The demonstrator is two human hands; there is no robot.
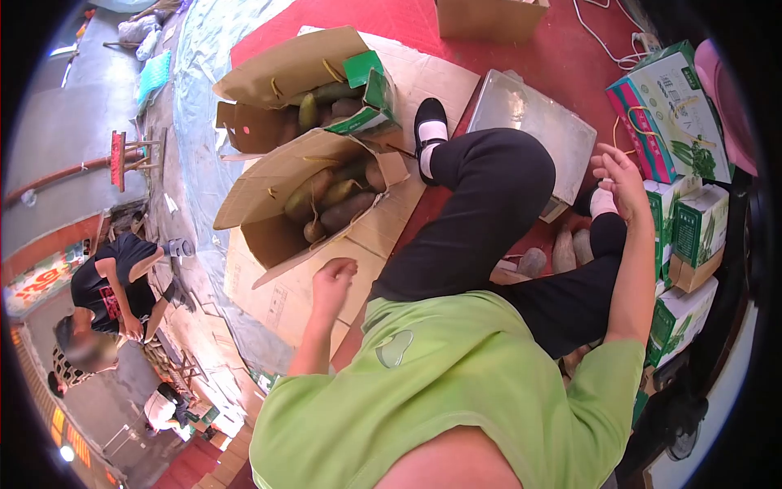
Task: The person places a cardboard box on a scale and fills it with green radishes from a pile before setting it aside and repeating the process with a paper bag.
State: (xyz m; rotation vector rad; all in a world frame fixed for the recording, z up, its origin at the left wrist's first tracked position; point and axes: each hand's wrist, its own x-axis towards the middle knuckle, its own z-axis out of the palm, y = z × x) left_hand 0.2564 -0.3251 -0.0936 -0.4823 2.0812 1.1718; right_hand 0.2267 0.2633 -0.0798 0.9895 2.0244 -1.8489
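My left hand (334,281), its fingers curled in with nothing visible in them, hovers near the front edge of an open cardboard box (265,244). Inside that box lie large oblong greenish-brown vegetables (349,210). Behind it stands a second open box (366,102), with similar vegetables (308,111) and green printed sides. My right hand (621,175) is raised with loosely bent, parted fingers and holds nothing. It is nearest to the translucent plastic box (533,122) and the stacked green-and-white cartons (688,220).
Loose oblong vegetables (562,251) lie between my legs. A printed carton with a yellow cord (676,114) tops the stack at right, beside a pink basin (725,98). Flattened cardboard (269,293) covers the floor. At left, a person in black (118,281) bends forward.
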